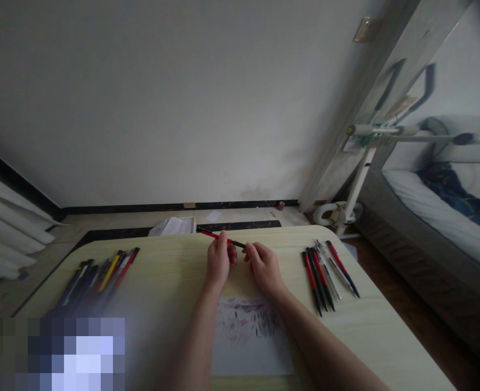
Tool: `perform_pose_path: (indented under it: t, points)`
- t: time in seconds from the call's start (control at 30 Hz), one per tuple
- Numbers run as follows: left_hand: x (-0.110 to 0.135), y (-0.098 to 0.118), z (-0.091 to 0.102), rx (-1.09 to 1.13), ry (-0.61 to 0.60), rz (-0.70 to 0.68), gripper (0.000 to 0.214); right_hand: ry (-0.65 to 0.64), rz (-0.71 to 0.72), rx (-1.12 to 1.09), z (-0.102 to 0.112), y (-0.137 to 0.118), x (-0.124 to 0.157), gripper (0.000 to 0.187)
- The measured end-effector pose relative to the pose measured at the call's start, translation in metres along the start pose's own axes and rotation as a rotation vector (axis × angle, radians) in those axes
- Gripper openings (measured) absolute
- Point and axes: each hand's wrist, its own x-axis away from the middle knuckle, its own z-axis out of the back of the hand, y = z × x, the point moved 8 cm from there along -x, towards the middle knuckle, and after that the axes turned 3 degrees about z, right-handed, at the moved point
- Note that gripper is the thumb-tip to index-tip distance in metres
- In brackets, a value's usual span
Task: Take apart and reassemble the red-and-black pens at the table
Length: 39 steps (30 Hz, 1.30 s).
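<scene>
My left hand [219,260] and my right hand [264,266] hold one red and black pen [209,234] between them, above the far middle of a light wooden table [170,277]. The left hand grips the red barrel; the right hand's fingers pinch the black end. The pen lies nearly level, its red part sticking out to the left. Below my hands lies a white sheet [250,336] covered in red and dark scribbles.
A row of several pens [101,274] lies at the table's left, another group of red, black and silver pens [327,269] at its right. Papers [173,226] lie on the floor beyond the table. A bed [435,217] and a white stand [356,187] stand at right.
</scene>
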Motion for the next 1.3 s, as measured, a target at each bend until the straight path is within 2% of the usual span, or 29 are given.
perform_pose_path:
  t: [0.27, 1.3]
  points:
    - [0.0021, 0.0042, -0.0015, -0.03, -0.019, -0.014, 0.048, 0.0, -0.026, 0.0, 0.0, 0.0044, -0.0003, 0.044]
    - [0.0008, 0.0037, -0.0023, -0.017, -0.013, -0.019, 0.047, -0.004, 0.041, 0.04, 0.0002, -0.0017, 0.0003, 0.032]
